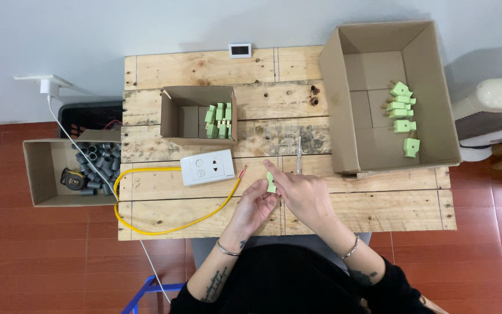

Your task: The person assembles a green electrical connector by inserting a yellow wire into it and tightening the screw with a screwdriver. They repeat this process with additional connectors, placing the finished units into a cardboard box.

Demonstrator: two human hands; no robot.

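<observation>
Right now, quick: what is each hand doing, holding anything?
Left hand: fingers pinch the small green plug piece.
Right hand: also touching that piece, fingers curled; its grip cannot be told.

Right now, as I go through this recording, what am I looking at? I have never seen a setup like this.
One picture, from a camera worn on a person's head, looking down at a wooden table. No machine: two bare hands. The left hand and right hand together hold a small green part. Nearby lie a white socket with a yellow wire, a thin screwdriver-like tool, a small box of green parts and a big box with more. A side box holds grey pieces.
</observation>
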